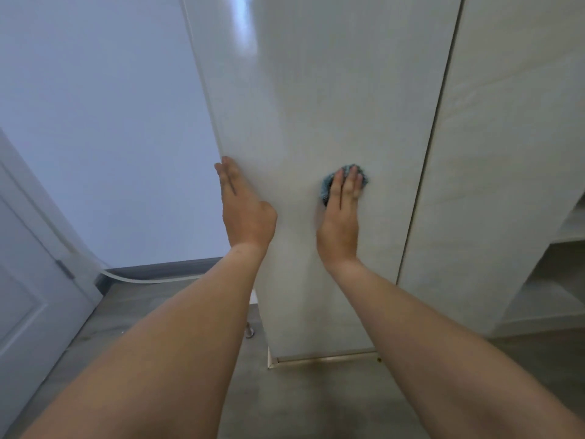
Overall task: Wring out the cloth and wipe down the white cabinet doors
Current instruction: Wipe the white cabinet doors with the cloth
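R hand [343, 210] flat on cloth [326, 188]; L hand [243, 210] flat on door [316, 106].

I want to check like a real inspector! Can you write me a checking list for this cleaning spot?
Surface: white door, glossy, glare near top.
Job's things: blue cloth flat against the door.
Clutter: nothing seen.
Grippers: left hand rests on the door's edge, fingers straight; right hand presses the cloth, fingers straight.
Cables: pale hose along the floor by the wall.
Surroundings: second door right, shelves beyond, grey floor.
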Demonstrator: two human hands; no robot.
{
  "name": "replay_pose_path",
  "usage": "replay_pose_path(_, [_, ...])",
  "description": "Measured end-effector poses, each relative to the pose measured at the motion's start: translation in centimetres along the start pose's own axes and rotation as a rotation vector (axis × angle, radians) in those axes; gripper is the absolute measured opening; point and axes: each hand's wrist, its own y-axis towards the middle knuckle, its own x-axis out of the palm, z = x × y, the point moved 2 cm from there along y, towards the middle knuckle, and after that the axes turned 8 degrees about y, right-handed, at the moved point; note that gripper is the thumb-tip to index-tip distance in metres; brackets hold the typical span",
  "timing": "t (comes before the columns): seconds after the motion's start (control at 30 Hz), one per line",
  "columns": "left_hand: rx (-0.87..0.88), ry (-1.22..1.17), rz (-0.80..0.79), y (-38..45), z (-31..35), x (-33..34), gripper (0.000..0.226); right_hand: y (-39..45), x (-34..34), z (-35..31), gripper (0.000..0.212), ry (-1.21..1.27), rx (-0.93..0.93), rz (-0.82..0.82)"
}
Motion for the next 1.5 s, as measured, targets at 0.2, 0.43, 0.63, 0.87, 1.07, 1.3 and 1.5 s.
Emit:
replay_pose_path(0.2, [-0.077, 0.074, -0.123, -0.5, -4.3, -1.8, 0.074, 1.7, 3.6, -7.0, 0.059, -0.134, -0.689, -0.355])
replay_pose_path(0.43, [-0.046, 0.139, -0.145, -0.3, -5.3, -2.1, 0.062, 10.1, 4.0, -14.2, 0.056, -0.076, -0.594, -0.096])
replay_pose_path(0.63, [-0.138, 0.137, -0.155, -1.9, -7.7, -2.6, 0.050, -2.9, 5.7, -5.7, 0.055, -0.191, -0.803, -0.477])
replay_pose_path(0.87, [-0.109, -0.028, -0.168, -1.8, -4.9, -1.0, 0.081, 5.3, 2.4, -7.4, 0.056, -0.145, -0.495, -0.122])
replay_pose_path(1.07, [0.066, 0.081, -0.096, -2.1, -3.4, 1.2, 0.106, -1.3, 1.9, -1.5, 0.045, -0.193, -0.586, -0.151])
replay_pose_path(1.3, [-0.021, 0.140, -0.057, -2.0, -1.0, 4.2, 0.124, 4.8, -4.1, 1.3, 0.033, -0.112, -0.191, 0.024])
replay_pose_path(1.5, [-0.048, 0.153, -0.029, -1.8, -1.0, 5.0, 0.134, -0.1, -4.1, 5.1, 0.024, -0.042, 0.306, 0.171])
